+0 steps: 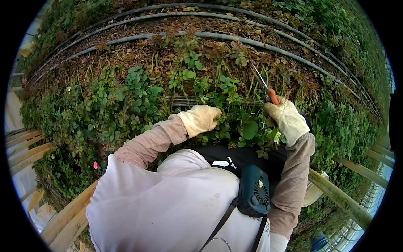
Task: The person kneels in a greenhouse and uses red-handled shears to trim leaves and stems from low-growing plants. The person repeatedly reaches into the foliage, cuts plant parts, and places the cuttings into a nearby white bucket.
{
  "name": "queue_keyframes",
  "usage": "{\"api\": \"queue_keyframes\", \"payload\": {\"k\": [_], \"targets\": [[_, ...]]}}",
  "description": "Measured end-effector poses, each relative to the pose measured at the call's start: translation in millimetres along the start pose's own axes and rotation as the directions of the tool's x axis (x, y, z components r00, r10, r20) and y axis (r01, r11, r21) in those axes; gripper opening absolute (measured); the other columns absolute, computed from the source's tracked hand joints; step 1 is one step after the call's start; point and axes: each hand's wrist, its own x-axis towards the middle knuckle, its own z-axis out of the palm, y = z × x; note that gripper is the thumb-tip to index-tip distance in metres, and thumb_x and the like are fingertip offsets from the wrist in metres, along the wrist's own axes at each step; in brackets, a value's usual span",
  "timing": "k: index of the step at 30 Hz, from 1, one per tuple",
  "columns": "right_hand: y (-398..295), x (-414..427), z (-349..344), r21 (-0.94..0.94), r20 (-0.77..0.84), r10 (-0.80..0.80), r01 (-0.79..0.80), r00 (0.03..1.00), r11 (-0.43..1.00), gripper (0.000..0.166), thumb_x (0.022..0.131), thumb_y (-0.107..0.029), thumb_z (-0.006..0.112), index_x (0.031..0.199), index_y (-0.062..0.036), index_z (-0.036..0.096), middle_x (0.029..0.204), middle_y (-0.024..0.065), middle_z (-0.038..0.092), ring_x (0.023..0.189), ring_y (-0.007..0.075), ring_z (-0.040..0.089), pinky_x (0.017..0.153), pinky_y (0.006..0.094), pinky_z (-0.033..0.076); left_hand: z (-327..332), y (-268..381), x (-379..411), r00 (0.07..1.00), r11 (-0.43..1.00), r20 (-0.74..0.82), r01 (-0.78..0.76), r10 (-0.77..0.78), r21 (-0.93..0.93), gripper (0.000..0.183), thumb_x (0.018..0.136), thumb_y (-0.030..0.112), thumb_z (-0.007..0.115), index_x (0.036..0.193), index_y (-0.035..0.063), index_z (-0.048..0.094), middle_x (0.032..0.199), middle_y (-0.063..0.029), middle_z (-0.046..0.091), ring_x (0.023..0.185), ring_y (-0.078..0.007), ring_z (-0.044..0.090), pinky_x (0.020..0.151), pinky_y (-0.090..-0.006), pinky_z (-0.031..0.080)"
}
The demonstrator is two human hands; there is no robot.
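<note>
Both hands wear pale work gloves. My left hand (201,119) is among leafy rose stems, its fingers curled at some green foliage (226,118); leaves and glove hide whether a stem lies between them. My right hand (285,116) grips pruning shears (267,91) with an orange handle, their blades pointing up and away from me over the plants. The leaves below the right hand are close to the glove, and a pale bud (277,137) shows there. Straight wires (184,100) run through the plants between and behind the hands.
Grey irrigation pipes (220,37) cross the soil bed beyond the plants. Wooden rails (341,197) stand on both sides, with a pale bucket (311,192) at the right one. A dark portable fan (255,190) hangs on my chest. A pink flower (95,165) is at left.
</note>
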Motion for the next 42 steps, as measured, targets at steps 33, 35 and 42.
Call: {"api": "queue_keyframes", "payload": {"k": [33, 35, 42], "targets": [[-80, 55, 111, -0.729, 0.024, -0.213, 0.163, 0.977, 0.665, 0.032, 0.096, -0.031, 0.055, 0.109, -0.0034, 0.065, 0.089, 0.0225, 0.073, 0.086, 0.0402, 0.072, 0.077, 0.0486, 0.056, -23, -41, -4, 0.728, 0.932, -0.676, -0.155, -0.117, -0.329, 0.031, 0.082, 0.015, 0.075, 0.111, 0.0056, 0.067, 0.101, -0.0155, 0.072, 0.089, -0.035, 0.072, 0.075, -0.0395, 0.058], [-78, 49, 107, -0.728, 0.037, -0.228, 0.182, 0.973, 0.661, 0.031, 0.095, -0.03, 0.056, 0.109, -0.0037, 0.065, 0.089, 0.0223, 0.073, 0.086, 0.0401, 0.072, 0.077, 0.0483, 0.056, -35, -38, 0, 0.735, 0.928, -0.669, -0.166, -0.108, -0.332, 0.031, 0.083, 0.014, 0.074, 0.112, 0.0061, 0.067, 0.102, -0.0156, 0.072, 0.09, -0.0347, 0.072, 0.075, -0.0394, 0.058], [-53, 21, 60, -0.653, 0.111, -0.201, 0.223, 0.973, 0.723, 0.037, 0.095, -0.031, 0.056, 0.118, -0.0031, 0.066, 0.087, 0.021, 0.072, 0.082, 0.0375, 0.071, 0.075, 0.0453, 0.055, -66, -35, 44, 0.729, 0.973, -0.646, 0.146, -0.227, -0.177, 0.059, 0.091, 0.027, 0.069, 0.148, 0.017, 0.053, 0.109, -0.0137, 0.074, 0.089, -0.0351, 0.073, 0.079, -0.0423, 0.059]]}}
